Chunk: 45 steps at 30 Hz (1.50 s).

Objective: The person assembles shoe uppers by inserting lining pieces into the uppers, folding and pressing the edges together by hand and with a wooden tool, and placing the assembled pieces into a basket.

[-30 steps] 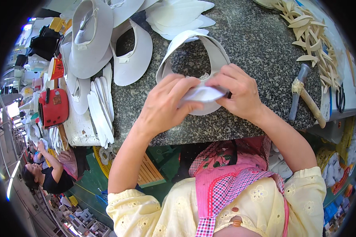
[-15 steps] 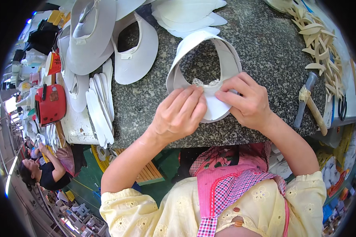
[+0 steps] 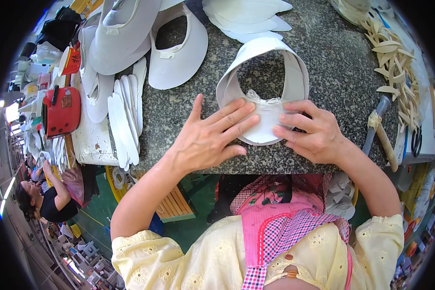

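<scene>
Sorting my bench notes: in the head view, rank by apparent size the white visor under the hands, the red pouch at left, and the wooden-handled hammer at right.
1. White visor, clearly largest.
2. Red pouch and wooden-handled hammer look similar; fisheye bending near the rim leaves their order unsure.

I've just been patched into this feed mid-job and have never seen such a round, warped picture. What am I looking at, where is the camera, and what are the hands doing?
The camera sits on a person's head and looks down; its fisheye lens bends the edges. No machine here, only two bare hands. The left hand lies flat and the right hand presses with its fingertips on a white visor-shaped piece lying on a speckled stone table. Neither hand grips it. More white visor pieces lie behind, a hammer to the right, and pale leaf-shaped strips beyond it.
</scene>
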{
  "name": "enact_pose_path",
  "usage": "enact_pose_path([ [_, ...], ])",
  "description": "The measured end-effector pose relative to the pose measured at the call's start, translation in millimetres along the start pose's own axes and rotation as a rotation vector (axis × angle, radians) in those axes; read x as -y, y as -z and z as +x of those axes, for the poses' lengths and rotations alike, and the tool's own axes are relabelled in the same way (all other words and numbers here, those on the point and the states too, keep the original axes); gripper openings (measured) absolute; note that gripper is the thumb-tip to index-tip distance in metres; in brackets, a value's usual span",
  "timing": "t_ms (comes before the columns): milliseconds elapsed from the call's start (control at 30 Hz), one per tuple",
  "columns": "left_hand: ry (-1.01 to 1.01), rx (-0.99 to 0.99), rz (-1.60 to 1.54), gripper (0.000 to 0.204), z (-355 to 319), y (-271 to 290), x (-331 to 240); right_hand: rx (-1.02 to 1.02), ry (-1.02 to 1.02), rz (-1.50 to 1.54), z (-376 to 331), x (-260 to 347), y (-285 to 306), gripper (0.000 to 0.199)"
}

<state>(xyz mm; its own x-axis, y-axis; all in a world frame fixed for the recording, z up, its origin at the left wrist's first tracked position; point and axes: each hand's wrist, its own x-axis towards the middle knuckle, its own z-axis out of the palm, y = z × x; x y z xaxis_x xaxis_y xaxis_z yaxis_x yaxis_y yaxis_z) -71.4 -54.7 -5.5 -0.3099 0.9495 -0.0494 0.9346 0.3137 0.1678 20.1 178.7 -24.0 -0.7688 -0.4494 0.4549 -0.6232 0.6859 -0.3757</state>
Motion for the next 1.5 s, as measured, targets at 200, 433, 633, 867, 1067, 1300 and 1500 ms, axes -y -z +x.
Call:
enact_pose_path([
  [200, -0.081, 0.154, -0.036, 0.047, -2, 3, 10, 0.048, 0.059, 0.074, -10, -11, 9, 0.026],
  [433, 0.022, 0.211, -0.267, 0.029, -14, 35, -10, 0.074, -0.042, 0.134, 1, -25, 23, 0.014],
  [633, -0.262, -0.067, 0.269, 0.039, 33, 49, 17, 0.255, 0.070, -0.071, 20, -50, 50, 0.009],
  [867, 0.013, -0.247, 0.188, 0.031, 29, 5, -26, -0.114, -0.288, 0.154, 22, 29, -7, 0.032],
  [1067, 0.197, -0.332, -0.076, 0.035, 8, -4, -37, -0.152, -0.324, 0.137, 5, 19, -22, 0.035],
  [1300, 0.172, -0.337, 0.058, 0.025, 23, 0, -36, -0.125, -0.313, 0.143, 7, 11, -18, 0.029],
  [1500, 0.138, -0.328, 0.110, 0.015, 29, 3, -29, -0.129, -0.356, 0.108, 22, 16, -19, 0.026],
])
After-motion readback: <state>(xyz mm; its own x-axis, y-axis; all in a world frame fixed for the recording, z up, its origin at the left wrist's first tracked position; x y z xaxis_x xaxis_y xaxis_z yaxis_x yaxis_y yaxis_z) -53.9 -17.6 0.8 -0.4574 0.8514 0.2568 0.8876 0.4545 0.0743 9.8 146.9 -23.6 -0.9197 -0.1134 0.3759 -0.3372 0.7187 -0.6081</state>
